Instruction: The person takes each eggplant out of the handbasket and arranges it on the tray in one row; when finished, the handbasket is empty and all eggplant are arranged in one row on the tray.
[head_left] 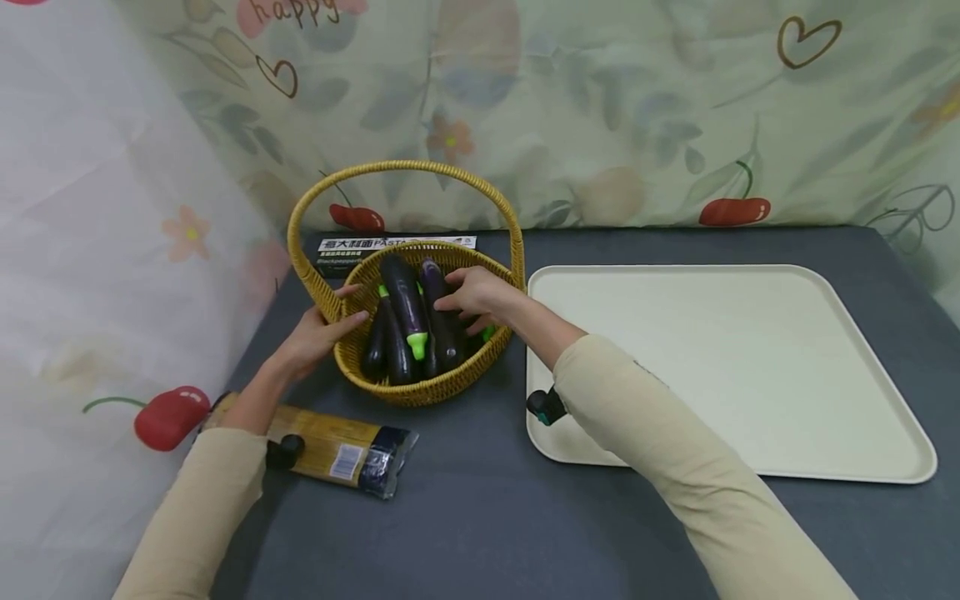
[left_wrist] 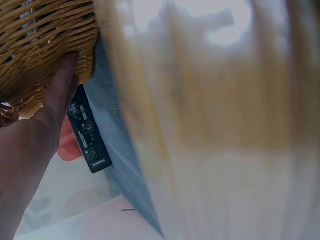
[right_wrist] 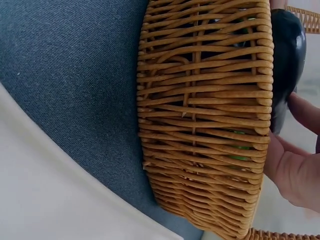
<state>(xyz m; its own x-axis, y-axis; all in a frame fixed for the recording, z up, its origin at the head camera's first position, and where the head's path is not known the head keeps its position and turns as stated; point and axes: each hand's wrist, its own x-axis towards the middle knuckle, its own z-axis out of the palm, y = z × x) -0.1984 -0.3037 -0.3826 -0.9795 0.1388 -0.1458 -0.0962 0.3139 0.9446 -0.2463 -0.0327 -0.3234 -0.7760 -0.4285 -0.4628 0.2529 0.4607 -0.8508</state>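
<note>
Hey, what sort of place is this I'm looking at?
Probably a makeshift tabletop workspace, perhaps for recording: a printed backdrop hangs behind a dark table, with a basket of eggplants beside a wide pale tray.

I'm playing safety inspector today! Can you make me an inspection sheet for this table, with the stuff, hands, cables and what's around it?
Surface: dark grey tabletop, with a cream tray on the right.
Job's things: wicker basket holding several dark purple eggplants.
Clutter: see-through packet with a barcode, in front of the basket towards the left; box printed PASTA behind the basket.
Left hand: holds the basket's left side.
Right hand: reaches into the basket, fingers at an eggplant; can't tell whether it grips.
Cables: nothing seen.
Surroundings: pale cloth with cherries and hearts behind the table.
</note>
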